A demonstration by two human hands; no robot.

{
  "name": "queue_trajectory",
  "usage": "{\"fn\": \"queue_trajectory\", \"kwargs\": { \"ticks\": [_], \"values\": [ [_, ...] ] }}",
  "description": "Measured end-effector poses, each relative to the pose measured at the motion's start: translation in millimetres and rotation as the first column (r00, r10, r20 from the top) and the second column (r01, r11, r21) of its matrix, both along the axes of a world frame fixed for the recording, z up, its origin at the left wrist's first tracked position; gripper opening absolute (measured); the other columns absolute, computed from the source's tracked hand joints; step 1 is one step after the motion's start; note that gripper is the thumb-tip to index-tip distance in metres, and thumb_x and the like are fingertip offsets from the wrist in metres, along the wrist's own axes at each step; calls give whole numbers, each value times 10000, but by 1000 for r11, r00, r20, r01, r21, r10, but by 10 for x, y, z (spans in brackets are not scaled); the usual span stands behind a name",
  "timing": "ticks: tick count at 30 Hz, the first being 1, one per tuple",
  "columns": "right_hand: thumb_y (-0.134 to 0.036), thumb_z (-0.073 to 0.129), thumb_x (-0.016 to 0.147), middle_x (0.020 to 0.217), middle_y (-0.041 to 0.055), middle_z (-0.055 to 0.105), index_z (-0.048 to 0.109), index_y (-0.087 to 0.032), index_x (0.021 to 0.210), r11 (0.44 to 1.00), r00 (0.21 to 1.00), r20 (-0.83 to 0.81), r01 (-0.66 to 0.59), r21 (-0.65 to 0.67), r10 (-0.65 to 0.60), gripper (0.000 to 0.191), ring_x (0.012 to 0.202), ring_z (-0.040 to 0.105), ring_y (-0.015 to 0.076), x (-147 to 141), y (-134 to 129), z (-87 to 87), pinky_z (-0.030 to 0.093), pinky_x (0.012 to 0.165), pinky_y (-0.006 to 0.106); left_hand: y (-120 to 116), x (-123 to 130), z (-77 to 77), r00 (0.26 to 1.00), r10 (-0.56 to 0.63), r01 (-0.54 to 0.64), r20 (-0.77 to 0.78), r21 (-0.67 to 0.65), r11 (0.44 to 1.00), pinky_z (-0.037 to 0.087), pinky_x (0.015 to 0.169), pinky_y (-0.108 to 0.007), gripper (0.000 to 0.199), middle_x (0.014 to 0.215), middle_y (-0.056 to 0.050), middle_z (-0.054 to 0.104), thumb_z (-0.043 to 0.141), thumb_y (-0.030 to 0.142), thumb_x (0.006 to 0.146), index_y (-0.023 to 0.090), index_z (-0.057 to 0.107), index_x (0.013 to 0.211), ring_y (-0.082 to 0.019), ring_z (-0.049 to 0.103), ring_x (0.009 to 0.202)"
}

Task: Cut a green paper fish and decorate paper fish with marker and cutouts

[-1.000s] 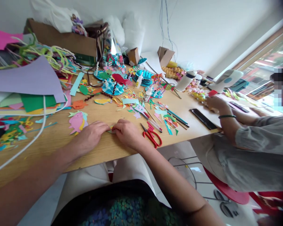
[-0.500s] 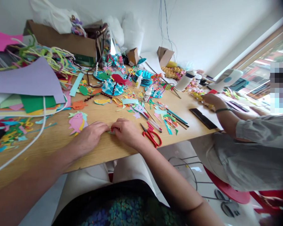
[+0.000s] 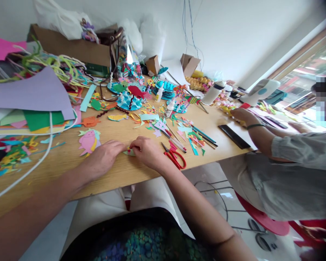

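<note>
A small pale green paper cut-out (image 3: 129, 152) with red spots lies on the table between my hands, partly covered by my fingers. My left hand (image 3: 107, 156) has its fingers together, with the tips holding the cut-out's left end. The fingers of my right hand (image 3: 148, 152) are bent and pinched on its right side. To the left sits a pink paper fish (image 3: 88, 140) with yellow and pale blue paper around it. Just right of my right hand are red-handled scissors (image 3: 175, 156).
Paper scraps (image 3: 159, 123), pens (image 3: 176, 141) and glue bottles (image 3: 169, 107) spread beyond my hands. Decorated blue discs (image 3: 129, 100) stand farther back. A white cable (image 3: 51, 145) crosses the left side. At right, a co-worker's arm (image 3: 256, 127) reaches over the table near a black bar (image 3: 234, 137).
My right hand's fingers have shifted slightly, and more of the spotted cut-out shows. My left hand stays nearly in place. The co-worker's hand has moved a little left.
</note>
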State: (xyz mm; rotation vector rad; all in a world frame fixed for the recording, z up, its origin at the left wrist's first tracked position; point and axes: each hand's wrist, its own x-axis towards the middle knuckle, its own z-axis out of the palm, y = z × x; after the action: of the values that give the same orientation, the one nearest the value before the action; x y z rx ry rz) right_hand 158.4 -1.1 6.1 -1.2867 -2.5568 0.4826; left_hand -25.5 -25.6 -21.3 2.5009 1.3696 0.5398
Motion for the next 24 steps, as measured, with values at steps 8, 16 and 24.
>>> {"fn": "queue_trajectory", "kwargs": {
  "ticks": [8,16,24],
  "values": [
    [-144,438,850,922,75,687,723,-159,925,1000,998,64,-27,-3,27,295,852,601,161,-59,14,-31,403,738,242,7,19,7,999,-34,35,-39,28,999,484,884,-339,444,993,-64,684,324,40,784,196,678,1002,-203,598,981],
    [-154,420,849,933,89,691,720,-145,930,1000,998,65,-15,7,14,311,863,606,170,-68,12,-39,408,740,249,10,20,2,999,-24,24,-36,8,1000,477,893,-337,431,1012,-66,681,335,30,789,193,672,1003,-202,597,1002],
    [-132,437,857,928,79,676,694,-141,935,999,998,-51,41,35,-39,269,866,602,159,23,-76,16,412,751,239,18,-21,4,1000,17,-17,-13,-8,1000,495,905,-379,425,1047,-98,697,295,141,795,163,649,1030,-224,630,1001]
  ]
}}
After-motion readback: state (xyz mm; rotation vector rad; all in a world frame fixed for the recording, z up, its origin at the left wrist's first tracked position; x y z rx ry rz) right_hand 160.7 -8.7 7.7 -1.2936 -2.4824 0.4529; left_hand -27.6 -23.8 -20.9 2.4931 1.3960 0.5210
